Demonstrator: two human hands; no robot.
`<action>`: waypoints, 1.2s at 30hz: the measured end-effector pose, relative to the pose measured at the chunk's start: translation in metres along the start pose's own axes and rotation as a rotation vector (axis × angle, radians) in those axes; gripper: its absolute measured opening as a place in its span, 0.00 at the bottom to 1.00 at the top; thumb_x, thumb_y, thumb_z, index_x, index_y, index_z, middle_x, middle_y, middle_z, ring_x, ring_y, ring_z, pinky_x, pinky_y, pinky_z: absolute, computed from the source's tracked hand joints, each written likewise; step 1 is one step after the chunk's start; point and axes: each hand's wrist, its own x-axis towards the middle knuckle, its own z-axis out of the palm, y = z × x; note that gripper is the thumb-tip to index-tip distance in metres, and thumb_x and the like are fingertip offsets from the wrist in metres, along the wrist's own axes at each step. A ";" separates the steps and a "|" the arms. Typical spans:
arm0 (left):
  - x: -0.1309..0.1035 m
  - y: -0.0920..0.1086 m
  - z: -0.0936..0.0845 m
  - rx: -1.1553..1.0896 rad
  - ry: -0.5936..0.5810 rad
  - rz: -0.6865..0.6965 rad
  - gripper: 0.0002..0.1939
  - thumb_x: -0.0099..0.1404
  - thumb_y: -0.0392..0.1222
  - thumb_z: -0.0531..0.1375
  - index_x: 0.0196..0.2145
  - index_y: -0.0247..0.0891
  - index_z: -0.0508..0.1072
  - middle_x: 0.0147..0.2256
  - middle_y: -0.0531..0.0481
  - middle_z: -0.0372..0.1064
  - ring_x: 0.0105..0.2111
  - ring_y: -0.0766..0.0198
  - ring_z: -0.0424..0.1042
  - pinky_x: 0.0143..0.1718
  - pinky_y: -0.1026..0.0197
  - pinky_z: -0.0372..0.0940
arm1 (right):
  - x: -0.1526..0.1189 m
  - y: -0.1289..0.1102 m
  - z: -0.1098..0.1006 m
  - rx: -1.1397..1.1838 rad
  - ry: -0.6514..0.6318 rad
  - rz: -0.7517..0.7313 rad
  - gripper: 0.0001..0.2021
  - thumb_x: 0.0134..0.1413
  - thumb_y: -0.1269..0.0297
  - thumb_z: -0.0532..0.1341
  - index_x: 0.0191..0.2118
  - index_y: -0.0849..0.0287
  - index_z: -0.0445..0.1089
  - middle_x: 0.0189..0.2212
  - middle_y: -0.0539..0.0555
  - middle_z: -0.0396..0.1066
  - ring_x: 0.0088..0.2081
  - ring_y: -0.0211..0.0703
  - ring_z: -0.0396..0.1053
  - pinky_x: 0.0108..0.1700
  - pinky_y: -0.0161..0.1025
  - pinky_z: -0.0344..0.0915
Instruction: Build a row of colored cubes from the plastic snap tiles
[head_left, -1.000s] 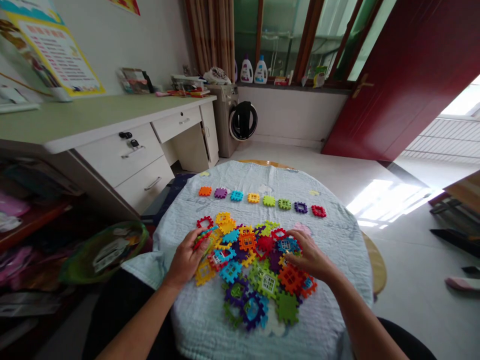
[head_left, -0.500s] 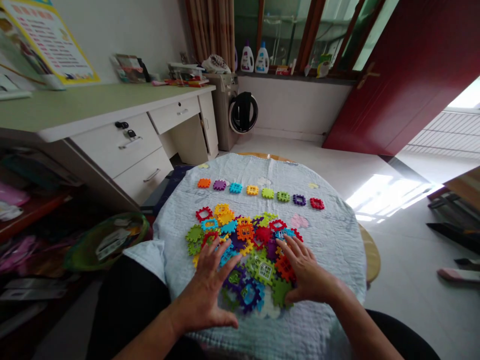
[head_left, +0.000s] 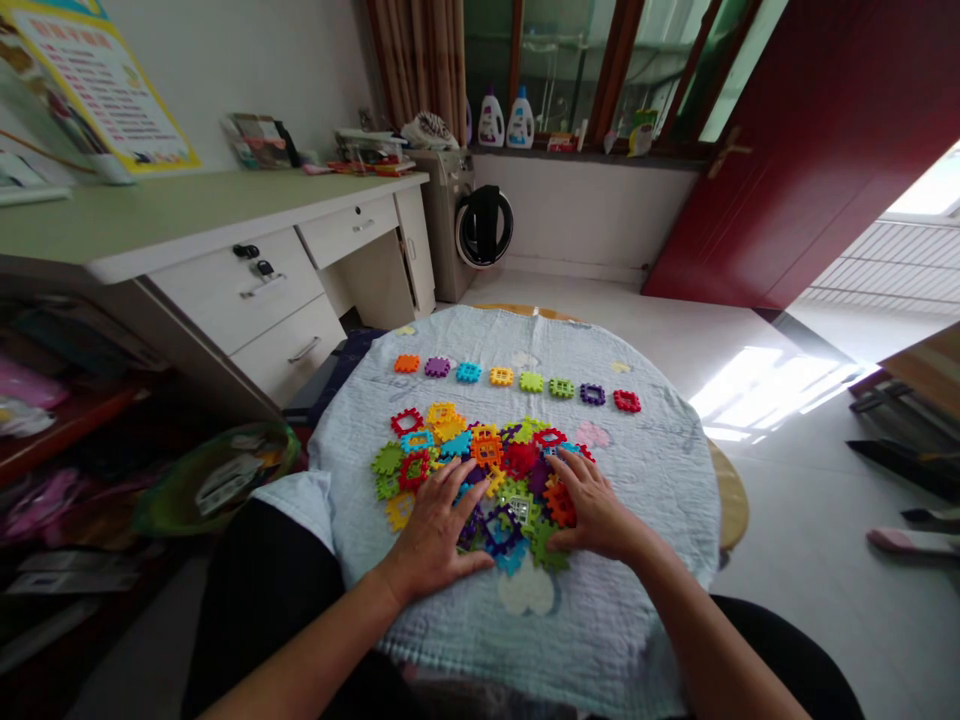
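A loose heap of colourful toothed plastic pieces lies mid-table, among them an orange window piece point(head_left: 487, 450), a red piece point(head_left: 520, 459) and a green piece point(head_left: 388, 458). My left hand point(head_left: 436, 528) rests with spread fingers on the heap's left and near side. On the right side, my right hand point(head_left: 594, 505) touches the pieces, fingers apart, beside an orange-red piece point(head_left: 559, 503). Neither hand grips anything. Beyond the heap runs a row of several separate pieces, from an orange one point(head_left: 407, 364) at left to a red one point(head_left: 627, 401) at right.
A pale cloth point(head_left: 600, 640) covers the round table. A stool edge point(head_left: 729, 495) shows at its right. To the left are a green basket point(head_left: 277, 455) and a desk point(head_left: 187, 215). Behind stand a washing machine point(head_left: 445, 220) and a red door point(head_left: 720, 200).
Both hands have moved away from me and slightly inward. The near edge of the heap has been pushed forward, making it more compact. The row remains laid out.
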 end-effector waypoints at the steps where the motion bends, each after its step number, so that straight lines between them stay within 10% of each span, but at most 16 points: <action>1: 0.001 0.000 -0.001 0.012 0.009 -0.008 0.43 0.53 0.63 0.64 0.62 0.45 0.60 0.64 0.41 0.50 0.63 0.41 0.50 0.61 0.39 0.52 | 0.002 0.000 0.001 -0.007 0.015 0.000 0.57 0.31 0.47 0.73 0.68 0.55 0.48 0.69 0.63 0.43 0.68 0.65 0.40 0.64 0.61 0.47; 9: 0.014 0.004 0.002 0.109 0.154 -0.065 0.28 0.59 0.52 0.63 0.55 0.41 0.67 0.59 0.41 0.61 0.58 0.47 0.60 0.58 0.45 0.58 | 0.008 -0.003 -0.006 -0.094 0.195 0.040 0.37 0.50 0.51 0.64 0.64 0.55 0.57 0.64 0.64 0.54 0.64 0.62 0.51 0.63 0.60 0.47; 18: 0.007 0.023 -0.002 0.116 0.194 -0.057 0.24 0.61 0.50 0.62 0.53 0.41 0.69 0.58 0.42 0.63 0.58 0.47 0.59 0.58 0.44 0.55 | -0.027 0.003 0.009 -0.067 0.043 -0.062 0.65 0.27 0.45 0.73 0.70 0.49 0.38 0.70 0.62 0.37 0.69 0.68 0.33 0.64 0.62 0.44; 25: 0.009 0.037 0.003 0.103 0.046 0.107 0.37 0.55 0.59 0.64 0.59 0.44 0.63 0.63 0.43 0.55 0.63 0.43 0.50 0.62 0.39 0.47 | -0.019 -0.011 0.004 -0.104 0.095 -0.036 0.52 0.33 0.50 0.72 0.67 0.51 0.52 0.67 0.61 0.47 0.66 0.66 0.42 0.63 0.60 0.47; 36: 0.030 0.043 0.010 0.031 0.104 0.032 0.27 0.62 0.53 0.59 0.55 0.39 0.67 0.52 0.41 0.69 0.51 0.51 0.68 0.57 0.44 0.57 | -0.006 -0.023 -0.010 0.076 0.222 -0.249 0.36 0.43 0.64 0.66 0.61 0.54 0.60 0.57 0.59 0.64 0.55 0.53 0.61 0.58 0.52 0.59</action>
